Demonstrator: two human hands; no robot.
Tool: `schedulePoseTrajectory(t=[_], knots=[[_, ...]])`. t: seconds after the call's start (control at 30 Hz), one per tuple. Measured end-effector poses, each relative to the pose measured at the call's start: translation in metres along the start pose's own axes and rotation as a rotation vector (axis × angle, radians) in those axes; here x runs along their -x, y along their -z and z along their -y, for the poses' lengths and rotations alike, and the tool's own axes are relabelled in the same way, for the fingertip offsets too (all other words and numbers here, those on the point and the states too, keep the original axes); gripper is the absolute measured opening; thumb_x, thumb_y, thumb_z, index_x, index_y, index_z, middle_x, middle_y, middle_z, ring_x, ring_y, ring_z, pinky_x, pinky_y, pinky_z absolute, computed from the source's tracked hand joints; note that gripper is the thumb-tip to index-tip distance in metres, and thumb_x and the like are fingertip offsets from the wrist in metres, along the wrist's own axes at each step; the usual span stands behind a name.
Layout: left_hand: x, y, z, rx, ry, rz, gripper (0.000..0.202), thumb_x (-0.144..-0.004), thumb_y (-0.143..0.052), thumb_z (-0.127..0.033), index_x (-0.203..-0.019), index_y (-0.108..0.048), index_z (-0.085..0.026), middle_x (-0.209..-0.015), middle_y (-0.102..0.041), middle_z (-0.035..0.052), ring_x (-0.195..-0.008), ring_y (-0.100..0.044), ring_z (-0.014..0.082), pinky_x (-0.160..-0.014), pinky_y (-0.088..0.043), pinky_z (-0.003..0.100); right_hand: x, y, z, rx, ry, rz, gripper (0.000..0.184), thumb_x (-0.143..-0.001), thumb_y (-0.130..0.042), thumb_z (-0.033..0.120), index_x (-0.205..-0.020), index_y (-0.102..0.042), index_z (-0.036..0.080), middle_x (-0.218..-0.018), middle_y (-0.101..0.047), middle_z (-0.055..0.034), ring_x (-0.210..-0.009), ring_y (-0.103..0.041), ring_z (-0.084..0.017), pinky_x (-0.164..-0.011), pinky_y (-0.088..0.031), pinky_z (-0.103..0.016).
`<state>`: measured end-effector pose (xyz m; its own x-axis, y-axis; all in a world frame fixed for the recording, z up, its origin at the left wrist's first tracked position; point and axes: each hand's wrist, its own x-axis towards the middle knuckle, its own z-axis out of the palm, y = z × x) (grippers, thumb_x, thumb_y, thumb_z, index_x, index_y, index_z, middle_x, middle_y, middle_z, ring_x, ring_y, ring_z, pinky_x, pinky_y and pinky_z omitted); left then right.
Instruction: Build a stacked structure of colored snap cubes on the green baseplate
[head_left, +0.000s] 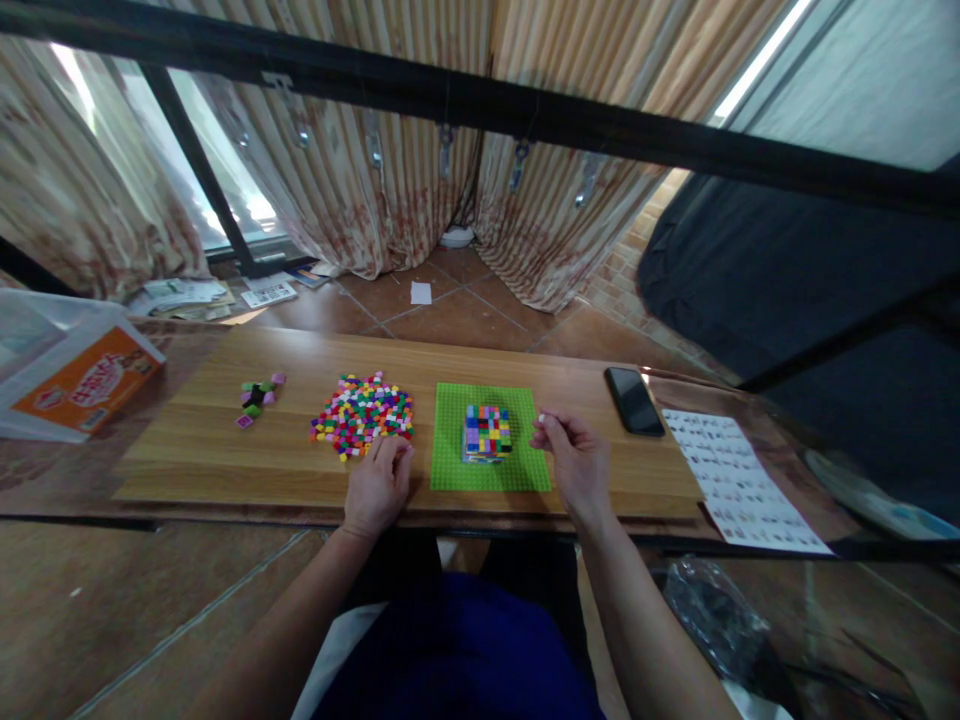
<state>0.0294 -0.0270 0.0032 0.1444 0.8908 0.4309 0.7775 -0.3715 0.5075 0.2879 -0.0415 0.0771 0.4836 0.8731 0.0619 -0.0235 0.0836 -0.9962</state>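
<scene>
A multicoloured block of small building bricks (487,435) stands on the green baseplate (450,470) in front of me. My right hand (574,455) is just off the plate's right edge, its thumb and forefinger pinched on a small pale brick (541,418). At the near edge of a heap of loose bricks (364,410) in many colours rests my left hand (379,485). Its fingers are curled together at the bricks, and whatever they may hold is hidden. The left hand is apart from the baseplate.
A few larger pieces (259,395) lie left of the heap. A clear plastic box (82,370) with an orange label stands at far left. To the right are a black phone (634,402) and a printed sheet (739,480). A dark bar (480,105) crosses beyond the table.
</scene>
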Motion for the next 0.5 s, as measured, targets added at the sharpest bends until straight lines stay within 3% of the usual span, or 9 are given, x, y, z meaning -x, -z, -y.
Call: schedulePoseTrajectory(t=[0.2, 0.5], knots=[[-0.001, 0.001, -0.002, -0.005, 0.010, 0.011, 0.018, -0.094, -0.042, -0.031, -0.087, -0.056, -0.021, -0.087, -0.062, 0.0048, -0.081, -0.059, 0.0190, -0.070, -0.046, 0.030, -0.012, -0.008, -0.011, 0.078, 0.034, 0.050, 0.024, -0.074, -0.066, 0.040, -0.080, -0.066, 0.018, -0.069, -0.068, -0.0016, -0.057, -0.060, -0.013, -0.056, -0.052, -0.028], [-0.001, 0.001, -0.001, -0.013, 0.007, 0.001, 0.017, -0.094, -0.043, -0.030, -0.088, -0.056, -0.021, -0.087, -0.063, 0.0044, -0.080, -0.060, 0.0182, -0.070, -0.045, 0.029, -0.031, -0.024, -0.025, 0.121, 0.098, 0.119, 0.024, -0.072, -0.066, 0.041, -0.078, -0.070, 0.018, -0.079, -0.070, -0.0031, -0.077, -0.061, -0.017, -0.068, -0.048, -0.029]])
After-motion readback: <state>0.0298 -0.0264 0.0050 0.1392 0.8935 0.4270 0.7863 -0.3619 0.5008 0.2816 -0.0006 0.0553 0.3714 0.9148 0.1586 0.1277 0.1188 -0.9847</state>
